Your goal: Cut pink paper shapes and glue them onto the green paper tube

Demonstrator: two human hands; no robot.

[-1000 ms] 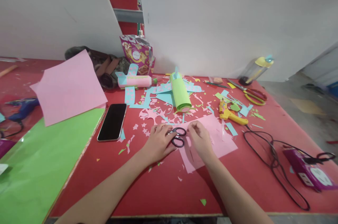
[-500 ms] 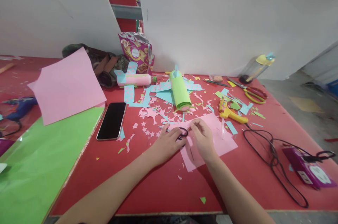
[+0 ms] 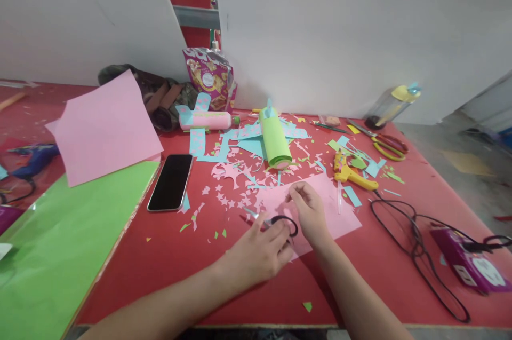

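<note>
My left hand (image 3: 262, 248) is closed around a small pair of scissors with black handles (image 3: 295, 229). The short silver blades point away to the left, and one black finger loop shows beyond the fingers. Just right of it, my right hand (image 3: 307, 207) is closed in a pinch over a pink paper sheet (image 3: 340, 221). Whatever lies between its fingertips is too small to make out. Small pink paper stars (image 3: 224, 201) are scattered left of the sheet on the red table.
A green paper-covered tube (image 3: 275, 140) with light blue wings stands behind the hands, beside a pink bottle (image 3: 211, 120). Left lies a phone (image 3: 170, 182). To the right are a yellow glue gun (image 3: 356, 177), its cable, larger scissors (image 3: 386, 148) and a purple power box (image 3: 466, 260).
My left hand has picked up the scissors, lifting them off the table and drawing them nearer to me. My right hand keeps its pinch in nearly the same place.
</note>
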